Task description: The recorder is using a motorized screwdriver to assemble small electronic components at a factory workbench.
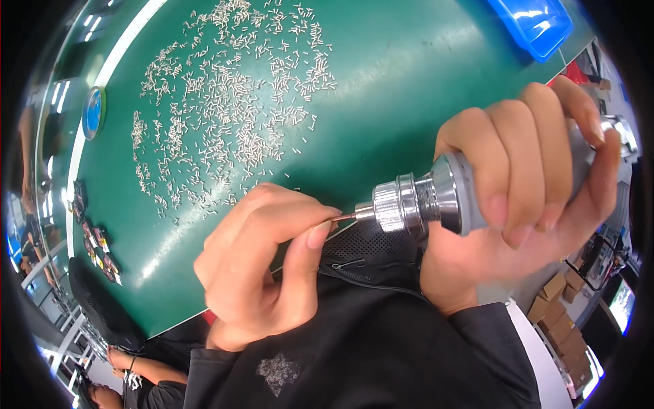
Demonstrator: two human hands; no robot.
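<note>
An electric screwdriver [449,193] with a silver metal nose and a grey body lies across my right hand [524,163]. The fingers of that hand wrap round its body, and the nose points left. A thin bit [346,217] sticks out of the nose. My left hand [266,252] pinches the bit's tip between thumb and forefinger. Whether a screw sits at the tip is hidden by the fingertips. Beyond my left hand, a great many small silver screws [231,102] lie scattered over the green table [388,102].
A blue plastic bin [535,31] stands at the far right. At the left edge is a small round dish [94,113] with blue inside. Small dark packets [101,252] lie at the left. Another person's arm [153,368] shows at lower left, and cardboard boxes [562,320] at right.
</note>
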